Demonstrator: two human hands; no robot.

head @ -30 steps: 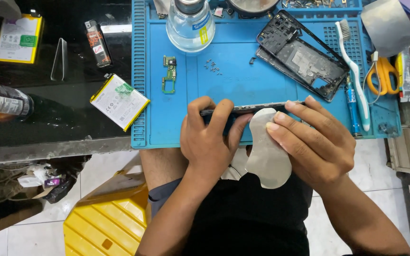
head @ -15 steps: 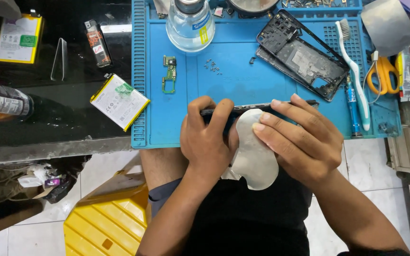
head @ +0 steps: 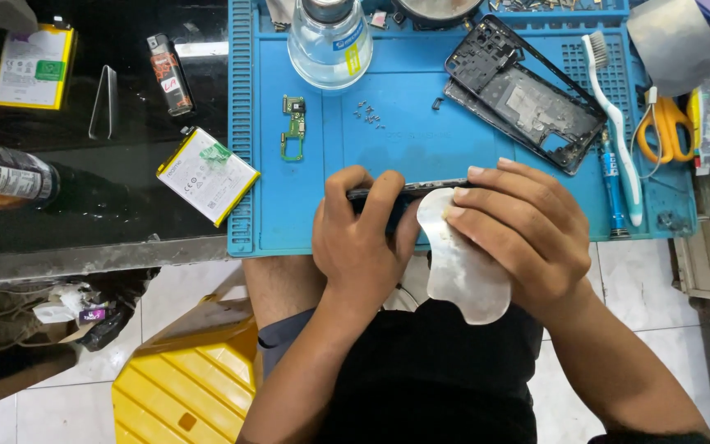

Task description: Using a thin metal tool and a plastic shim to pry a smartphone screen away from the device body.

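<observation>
- My left hand (head: 363,238) is clamped on the dark phone (head: 408,191), held edge-up at lower centre of the frame, just over the near rim of the blue mat (head: 421,140).
- My right hand (head: 519,238) is closed around a pale wiping cloth (head: 462,263), pressing it against the phone's face; the fingertips reach over the phone's top edge.
- Against the frames from a second ago, the cloth has slid leftward and the right hand has come up over the phone's edge. I read that as a wiping stroke under way; how clean the glass is, I cannot tell.
- Further up the mat: a stripped phone frame (head: 527,99) at upper right, a small green board (head: 293,127) and loose screws (head: 367,115) at centre, a clear bottle (head: 330,37) at the top.
- At far right lie a toothbrush (head: 614,107) and yellow scissors (head: 667,127); left of the mat, a battery (head: 207,174).
</observation>
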